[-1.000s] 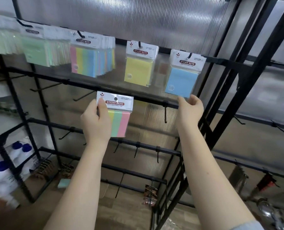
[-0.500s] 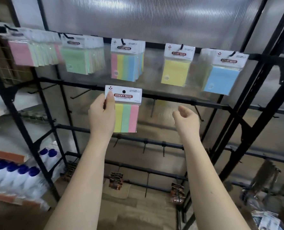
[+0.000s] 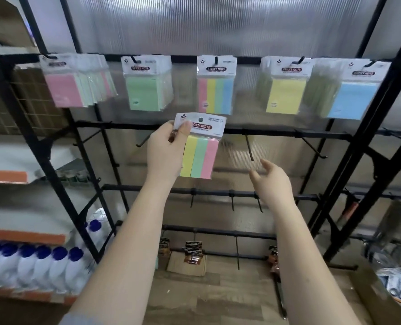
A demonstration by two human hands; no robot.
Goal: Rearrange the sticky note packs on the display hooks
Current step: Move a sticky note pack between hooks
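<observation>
A: A striped pack is pinched at its header by the left hand, just below the top row. The right hand hangs relaxed and unladen.

B: Risk noted: the header hole could be missed by a hook, and the card torn.

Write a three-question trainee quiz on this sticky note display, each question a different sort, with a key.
1. True or false: the right hand holds a pack.
2. Which colours show on the striped pack that the left hand grips? A) yellow, green, pink B) blue, orange, white C) all pink
3. Fill in: the rightmost pack on the top rail is ____.

Key
1. False: its fingers are loose and hold nothing.
2. A
3. Blue: the blue pack hangs furthest right, beside the yellow pack.
</observation>
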